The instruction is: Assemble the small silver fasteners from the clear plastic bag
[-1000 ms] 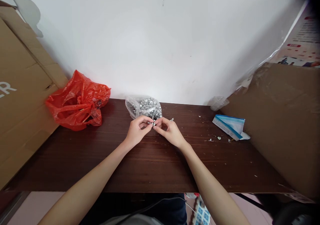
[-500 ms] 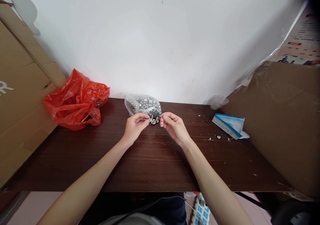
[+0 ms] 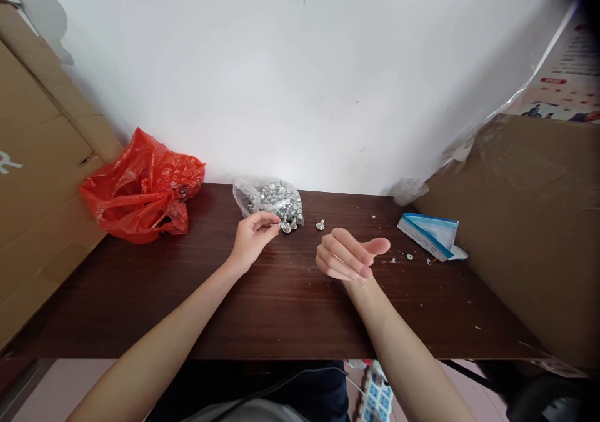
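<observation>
My left hand rests on the table with thumb and fingertips pinched on a small silver screw, of which only a bit shows at the fingertips. Right beside these fingertips, several loose metal screws sit close together. Behind them is a clear plastic bag full of silver screws. A single screw stands on its head apart from the others. Nearer to me, my right hand is turned palm up, its fingers loosely bent and the thumb stuck out to the right. Nothing is visible in it.
A red plastic bag lies at the left against a cardboard box. On the right are a blue and white packet, small white scraps and another large box. A white wall closes off the table's back.
My right hand has drawn back and to the right, rolling from a pinch to palm up. A single screw now shows where it was. My left hand has stayed put.
</observation>
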Tool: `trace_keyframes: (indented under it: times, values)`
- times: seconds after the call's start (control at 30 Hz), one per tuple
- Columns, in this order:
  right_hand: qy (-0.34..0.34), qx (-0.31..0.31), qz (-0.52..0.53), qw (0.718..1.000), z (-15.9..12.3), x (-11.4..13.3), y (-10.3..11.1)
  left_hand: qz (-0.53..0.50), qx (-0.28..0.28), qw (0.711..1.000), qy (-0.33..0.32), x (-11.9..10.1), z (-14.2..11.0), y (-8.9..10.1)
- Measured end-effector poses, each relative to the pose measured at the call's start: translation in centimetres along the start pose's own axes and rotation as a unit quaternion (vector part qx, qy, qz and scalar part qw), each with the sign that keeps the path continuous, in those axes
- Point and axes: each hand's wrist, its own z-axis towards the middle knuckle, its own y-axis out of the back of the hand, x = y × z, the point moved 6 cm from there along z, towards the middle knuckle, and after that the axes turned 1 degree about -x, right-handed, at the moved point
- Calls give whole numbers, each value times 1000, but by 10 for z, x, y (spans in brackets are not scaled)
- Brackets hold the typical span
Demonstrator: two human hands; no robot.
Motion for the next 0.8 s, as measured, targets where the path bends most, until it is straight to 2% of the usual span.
trace_keyframes:
  times: [0.1, 0.2, 0.27, 0.37, 0.43, 0.57, 0.7, 0.8]
  values:
    - [-7, 51, 19, 998, -1, -4, 2, 1, 2, 1000, 2, 0, 0, 0]
    - [39, 31, 49, 998, 0, 6, -1, 3, 3, 1000, 2, 1, 0, 0]
    - [46, -39, 40, 997, 1, 13, -3, 5, 6, 1000, 2, 1, 0, 0]
    - [-9, -180, -42, 983, 5, 21, -8, 1, 9, 1000, 2, 3, 0, 0]
    - [-61, -241, -122, 961, 9, 23, -12, -4, 8, 1000, 2, 4, 0, 0]
    - [-175, -233, -222, 930, 20, 7, -17, -5, 6, 1000, 1, 3, 0, 0]
    - [-203, -249, -307, 896, 24, -12, -5, 3, 18, 1000, -3, 2, 0, -1]
    - [-213, -228, -335, 889, 26, -20, 0, 15, 38, 999, -7, 4, 0, -2]
